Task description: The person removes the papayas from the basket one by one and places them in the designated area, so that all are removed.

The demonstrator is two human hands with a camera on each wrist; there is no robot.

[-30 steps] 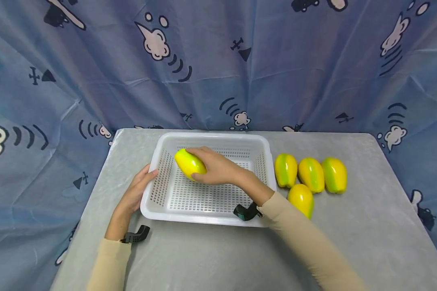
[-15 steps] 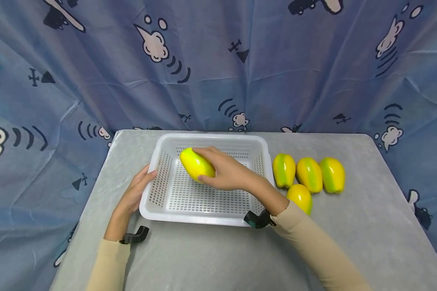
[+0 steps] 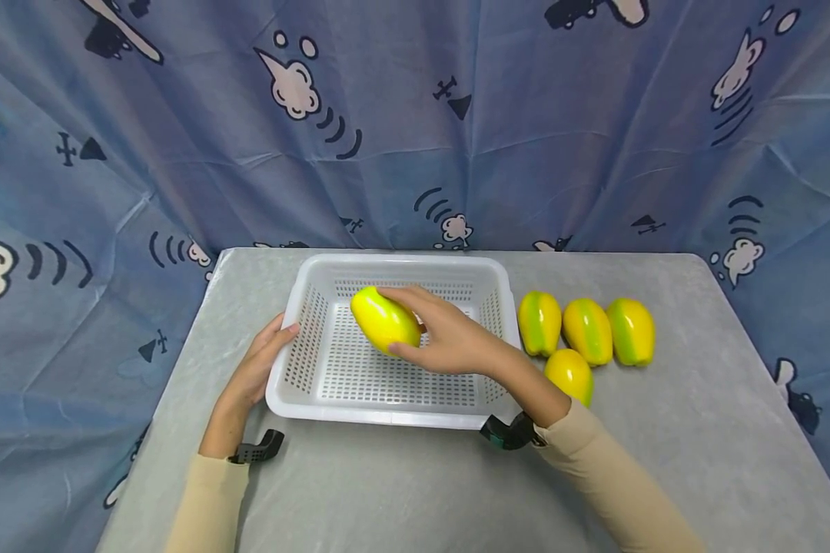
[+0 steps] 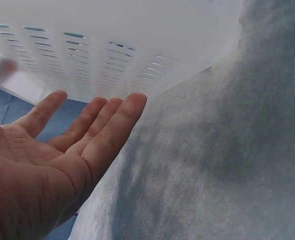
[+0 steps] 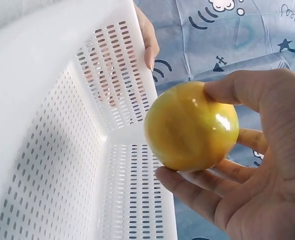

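Note:
A white plastic basket (image 3: 394, 418) with slotted walls stands on the table. My left hand (image 3: 259, 361) holds its left side, thumb over the rim and fingers against the outer wall; in the left wrist view, the fingers (image 4: 112, 127) are fairly straight. Above the basket floor, my right hand (image 3: 449, 334) grips a glossy yellow-green papaya-like fruit (image 3: 385, 321), tilted with one end toward the far left. The right wrist view has the fruit (image 5: 190, 127) between thumb and fingers, apart from the basket wall.
Right of the basket lie several similar yellow-green fruits (image 3: 588, 332) close together, the nearest one (image 3: 570, 375) partly below the others. The grey table (image 3: 719, 430) ends at a blue patterned curtain (image 3: 387, 153). Each wrist wears a black camera mount (image 3: 508, 432).
My right hand has moved right and slightly toward me over the basket, carrying the fruit with it. The left hand stays on the basket's side.

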